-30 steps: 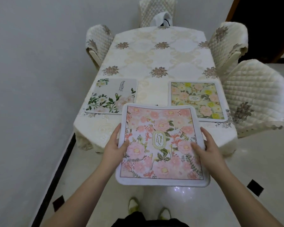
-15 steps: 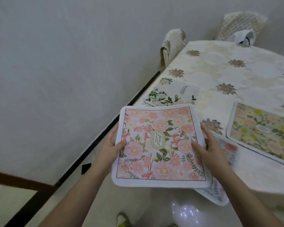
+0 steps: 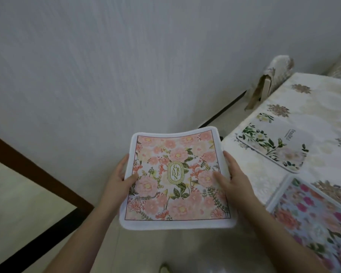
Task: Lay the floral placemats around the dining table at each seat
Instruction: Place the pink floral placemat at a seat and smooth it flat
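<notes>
Pink placemat [image 3: 176, 180] held off the table [image 3: 250, 166], between both hands. Left hand [image 3: 119, 179] pinches its left edge, right hand [image 3: 231, 179] its right edge, thumbs on top. Green-leaf placemat [image 3: 272, 147] lies beyond the right fingers.

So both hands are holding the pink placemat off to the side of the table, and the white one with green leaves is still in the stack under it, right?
Not quite. The head view shows the white placemat with green leaves already lying flat on the table, not in any stack. The rest holds: the left hand and right hand grip the pink placemat by its side edges, off to the side of the table.
</notes>
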Tool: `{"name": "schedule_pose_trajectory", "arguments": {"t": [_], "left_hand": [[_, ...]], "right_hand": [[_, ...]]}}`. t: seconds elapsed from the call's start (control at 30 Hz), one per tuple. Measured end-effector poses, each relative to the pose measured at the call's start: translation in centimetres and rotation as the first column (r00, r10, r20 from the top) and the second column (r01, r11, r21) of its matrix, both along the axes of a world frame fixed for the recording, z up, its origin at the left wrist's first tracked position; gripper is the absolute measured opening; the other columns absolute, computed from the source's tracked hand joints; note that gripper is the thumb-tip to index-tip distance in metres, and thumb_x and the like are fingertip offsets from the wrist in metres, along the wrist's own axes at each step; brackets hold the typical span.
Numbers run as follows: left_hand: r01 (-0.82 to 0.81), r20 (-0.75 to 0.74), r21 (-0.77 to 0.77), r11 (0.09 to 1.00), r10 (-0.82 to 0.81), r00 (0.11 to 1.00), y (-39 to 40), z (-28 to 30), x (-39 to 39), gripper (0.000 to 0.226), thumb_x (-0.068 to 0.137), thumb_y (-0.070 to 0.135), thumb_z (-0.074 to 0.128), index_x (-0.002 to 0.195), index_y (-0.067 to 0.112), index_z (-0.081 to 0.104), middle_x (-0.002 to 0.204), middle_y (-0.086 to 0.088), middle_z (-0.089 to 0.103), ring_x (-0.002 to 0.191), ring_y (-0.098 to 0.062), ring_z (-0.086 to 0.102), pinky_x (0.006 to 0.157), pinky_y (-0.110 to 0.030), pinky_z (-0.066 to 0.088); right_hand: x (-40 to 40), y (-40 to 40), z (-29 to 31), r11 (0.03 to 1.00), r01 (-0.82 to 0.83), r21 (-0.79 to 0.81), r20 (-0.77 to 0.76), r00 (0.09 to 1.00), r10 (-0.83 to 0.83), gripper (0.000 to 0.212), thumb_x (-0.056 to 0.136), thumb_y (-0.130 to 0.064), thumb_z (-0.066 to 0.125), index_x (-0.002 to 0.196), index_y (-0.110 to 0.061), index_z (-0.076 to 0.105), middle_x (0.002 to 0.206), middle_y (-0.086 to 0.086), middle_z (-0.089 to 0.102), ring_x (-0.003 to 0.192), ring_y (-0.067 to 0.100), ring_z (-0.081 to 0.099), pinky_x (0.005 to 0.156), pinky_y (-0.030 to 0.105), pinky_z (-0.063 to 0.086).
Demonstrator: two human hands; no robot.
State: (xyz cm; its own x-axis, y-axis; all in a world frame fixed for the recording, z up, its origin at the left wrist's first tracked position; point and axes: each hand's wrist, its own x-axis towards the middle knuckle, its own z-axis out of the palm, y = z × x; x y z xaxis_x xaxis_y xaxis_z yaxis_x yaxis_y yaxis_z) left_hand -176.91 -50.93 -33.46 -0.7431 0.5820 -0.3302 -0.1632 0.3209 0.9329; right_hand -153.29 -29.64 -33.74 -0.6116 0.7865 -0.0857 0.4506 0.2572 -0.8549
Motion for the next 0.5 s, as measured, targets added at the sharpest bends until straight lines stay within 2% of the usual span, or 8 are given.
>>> {"name": "schedule_pose_trajectory", "arguments": {"t": [0.03,0.07,0.13,0.2,0.27,0.4,0.43,0.5], "left_hand": [[-0.009,0.0,-0.001,1.0,0.009,1.0,-0.5,0.0,-0.8,0.061,0.096,0.014,0.062,0.142,0.047,0.04,0.108,-0.001,0.073,0.084,-0.023,0.075,0.064,-0.049,0.062],[-0.018,0.002,-0.001,1.0,0.018,1.0,-0.8,-0.1,-1.4,0.061,0.096,0.014,0.062,0.142,0.046,0.04,0.107,-0.001,0.073,0.083,-0.023,0.075,0.064,-0.048,0.062],[-0.029,0.004,0.0,1.0,0.029,1.0,-1.3,-0.3,-2.6,0.061,0.095,0.013,0.062,0.143,0.045,0.041,0.108,-0.001,0.073,0.084,-0.023,0.075,0.065,-0.048,0.062],[-0.026,0.001,-0.01,1.0,0.026,1.0,-1.3,-0.6,-3.6,0.062,0.095,0.014,0.063,0.144,0.044,0.04,0.109,0.001,0.073,0.086,-0.021,0.075,0.068,-0.05,0.062],[-0.024,0.004,-0.005,1.0,0.024,1.0,-0.9,-1.0,-4.3,0.063,0.094,0.015,0.064,0.144,0.044,0.04,0.111,0.002,0.073,0.087,-0.019,0.075,0.071,-0.051,0.061],[-0.016,0.002,0.017,1.0,0.016,1.0,1.4,-1.1,-5.4,0.061,0.095,0.014,0.064,0.144,0.043,0.041,0.107,0.008,0.073,0.085,-0.015,0.075,0.068,-0.044,0.062],[-0.013,0.003,0.021,1.0,0.013,1.0,2.3,-0.9,-5.7,0.06,0.095,0.014,0.064,0.143,0.044,0.042,0.106,0.008,0.073,0.085,-0.015,0.075,0.068,-0.044,0.062],[-0.002,-0.005,0.024,1.0,0.002,1.0,4.2,-0.9,-6.6,0.061,0.095,0.014,0.063,0.143,0.045,0.041,0.106,0.007,0.074,0.086,-0.016,0.075,0.071,-0.046,0.062]], "right_hand": [[-1.0,-0.3,-0.2,1.0,-0.004,-0.002,0.008,1.0,0.004,0.066,0.096,-0.026,0.059,0.152,-0.031,0.025,0.127,-0.011,0.056,0.102,0.008,0.061,0.074,0.011,0.049],[-1.8,-0.4,-0.5,1.0,-0.002,-0.004,0.012,1.0,0.002,0.068,0.095,-0.027,0.06,0.152,-0.033,0.023,0.129,-0.01,0.056,0.105,0.009,0.062,0.079,0.018,0.053],[-3.0,-0.6,-0.9,1.0,-0.007,-0.005,0.016,1.0,0.007,0.069,0.093,-0.033,0.061,0.15,-0.041,0.022,0.134,-0.011,0.056,0.11,0.011,0.063,0.089,0.039,0.056],[-3.9,-0.2,-1.1,1.0,-0.026,-0.009,0.034,0.999,0.026,0.068,0.09,-0.038,0.061,0.147,-0.047,0.024,0.134,-0.012,0.057,0.11,0.011,0.064,0.089,0.046,0.056],[-4.8,0.5,-1.1,1.0,-0.026,-0.012,0.047,0.999,0.027,0.065,0.091,-0.036,0.061,0.146,-0.044,0.027,0.132,-0.014,0.057,0.107,0.01,0.063,0.087,0.039,0.056],[-6.1,2.6,-0.9,1.0,0.0,0.031,0.052,0.999,-0.002,0.061,0.094,-0.024,0.061,0.147,-0.032,0.032,0.121,-0.013,0.059,0.096,-0.001,0.06,0.068,0.005,0.044],[-6.4,3.3,-1.0,1.0,0.006,0.03,0.047,0.999,-0.007,0.06,0.095,-0.021,0.061,0.147,-0.031,0.033,0.117,-0.014,0.059,0.092,-0.007,0.058,0.063,0.002,0.044],[-7.0,4.9,-1.4,1.0,0.021,0.022,0.033,0.999,-0.022,0.058,0.095,-0.021,0.061,0.145,-0.032,0.034,0.116,-0.015,0.059,0.092,-0.009,0.057,0.063,0.003,0.046]]}}
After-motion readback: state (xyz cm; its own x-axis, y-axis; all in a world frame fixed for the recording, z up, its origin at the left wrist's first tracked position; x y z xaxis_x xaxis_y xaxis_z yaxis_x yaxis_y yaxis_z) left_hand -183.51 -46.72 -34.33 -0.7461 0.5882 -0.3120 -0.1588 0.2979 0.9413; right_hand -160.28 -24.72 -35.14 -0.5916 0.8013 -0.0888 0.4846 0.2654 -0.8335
